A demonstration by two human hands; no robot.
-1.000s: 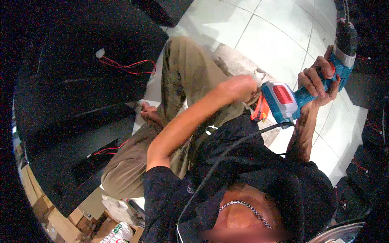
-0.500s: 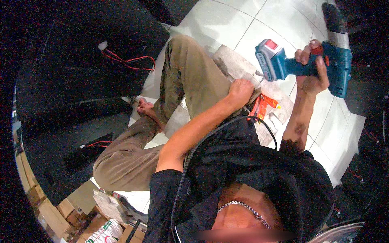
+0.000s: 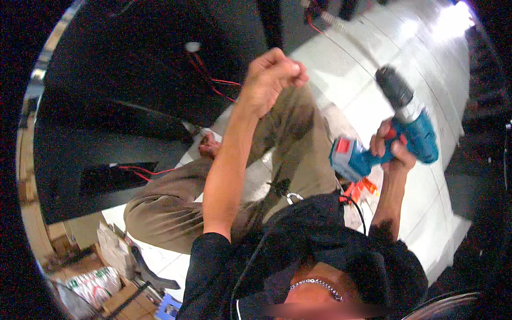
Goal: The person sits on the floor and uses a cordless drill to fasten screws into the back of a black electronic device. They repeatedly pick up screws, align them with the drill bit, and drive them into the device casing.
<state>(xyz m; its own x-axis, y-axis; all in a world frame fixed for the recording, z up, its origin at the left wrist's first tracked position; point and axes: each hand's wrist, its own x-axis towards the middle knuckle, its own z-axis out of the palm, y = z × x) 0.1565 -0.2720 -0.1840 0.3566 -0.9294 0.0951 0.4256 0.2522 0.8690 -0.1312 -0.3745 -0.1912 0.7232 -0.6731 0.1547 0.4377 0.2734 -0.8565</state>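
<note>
A blue cordless drill (image 3: pixel 422 137) is in the grip of my right hand (image 3: pixel 393 148), its fingers wrapped round the handle by the red trigger. The black chuck points away and slightly left; a long thin bit, blurred, seems to extend from it. The battery end with a red patch faces left. My left hand (image 3: pixel 274 80) is raised above my knee, its fingers pinched together. Whatever it may hold is too small to make out. Beneath the drill's battery, an orange item (image 3: pixel 360 189) lies on the floor, partly hidden by my clothing.
Dark panels with red wires (image 3: pixel 213 80) stand at the left. White floor tiles (image 3: pixel 426 197) stretch to the right. A bright lamp (image 3: pixel 453 21) shines at the far right. Cardboard boxes (image 3: pixel 124 298) and a white printed bag (image 3: pixel 96 285) sit at the lower left.
My left hand has lifted off from beside my knee and moved away and left. The drill has come nearer and left, and its chuck has swung leftward.
</note>
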